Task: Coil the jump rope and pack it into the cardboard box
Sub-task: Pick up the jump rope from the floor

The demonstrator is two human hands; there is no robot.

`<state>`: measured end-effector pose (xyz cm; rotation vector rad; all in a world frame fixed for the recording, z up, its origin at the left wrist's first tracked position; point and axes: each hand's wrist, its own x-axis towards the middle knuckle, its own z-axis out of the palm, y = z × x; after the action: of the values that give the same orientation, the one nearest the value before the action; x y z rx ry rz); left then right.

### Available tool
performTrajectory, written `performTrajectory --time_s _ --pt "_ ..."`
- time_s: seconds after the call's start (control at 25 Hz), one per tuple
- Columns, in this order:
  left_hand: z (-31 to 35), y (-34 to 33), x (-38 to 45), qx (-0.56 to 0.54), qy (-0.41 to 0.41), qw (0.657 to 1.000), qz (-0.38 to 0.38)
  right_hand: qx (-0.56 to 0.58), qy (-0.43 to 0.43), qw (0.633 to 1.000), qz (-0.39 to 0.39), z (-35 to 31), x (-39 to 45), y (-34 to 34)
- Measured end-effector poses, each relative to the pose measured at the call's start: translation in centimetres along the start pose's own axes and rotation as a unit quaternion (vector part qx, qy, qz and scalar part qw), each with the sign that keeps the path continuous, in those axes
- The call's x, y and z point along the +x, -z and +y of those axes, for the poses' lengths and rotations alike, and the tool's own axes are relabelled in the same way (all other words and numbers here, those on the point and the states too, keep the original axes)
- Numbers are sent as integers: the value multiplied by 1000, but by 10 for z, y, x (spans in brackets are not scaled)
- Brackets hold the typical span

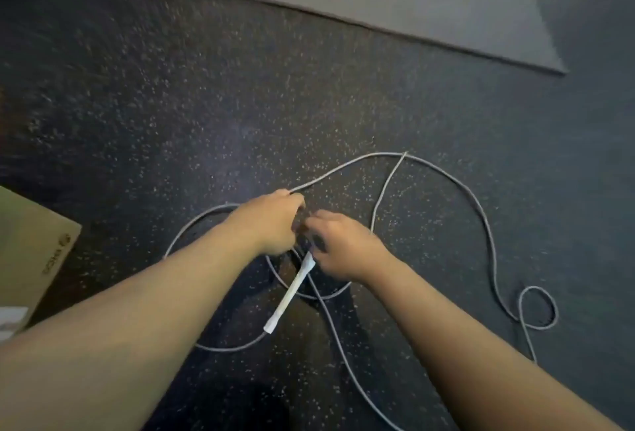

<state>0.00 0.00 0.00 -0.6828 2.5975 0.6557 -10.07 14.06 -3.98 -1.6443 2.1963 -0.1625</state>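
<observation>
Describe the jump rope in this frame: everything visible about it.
The jump rope is a thin grey cord with a white handle. It lies mostly uncoiled in loose curves on the dark speckled floor, with a small closed loop at far right. The left hand grips the cord; the right hand closes at the handle's upper end, which slants down-left. A second handle is not visible.
</observation>
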Motion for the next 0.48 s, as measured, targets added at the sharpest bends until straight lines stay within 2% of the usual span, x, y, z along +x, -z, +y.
performTrajectory --time_s 0.08,0.24,0.32,0.36,0.44,0.48 --pt "-4 -19 9 32 10 999 -28 -83 39 994 -57 -4 6 -25" --pt "0 -27 13 29 21 999 -37 -175 85 976 -98 -9 14 -28" --pt "2 -13 12 -28 19 999 -24 -100 61 989 -90 -3 18 3" --pt "5 -3 11 -105 22 994 -24 -21 40 996 -83 2 19 28" --pt "18 25 5 -299 8 954 -11 122 1 990 -71 16 18 91" --pt "29 43 1 -349 -18 937 13 189 -12 980 -58 21 13 125"
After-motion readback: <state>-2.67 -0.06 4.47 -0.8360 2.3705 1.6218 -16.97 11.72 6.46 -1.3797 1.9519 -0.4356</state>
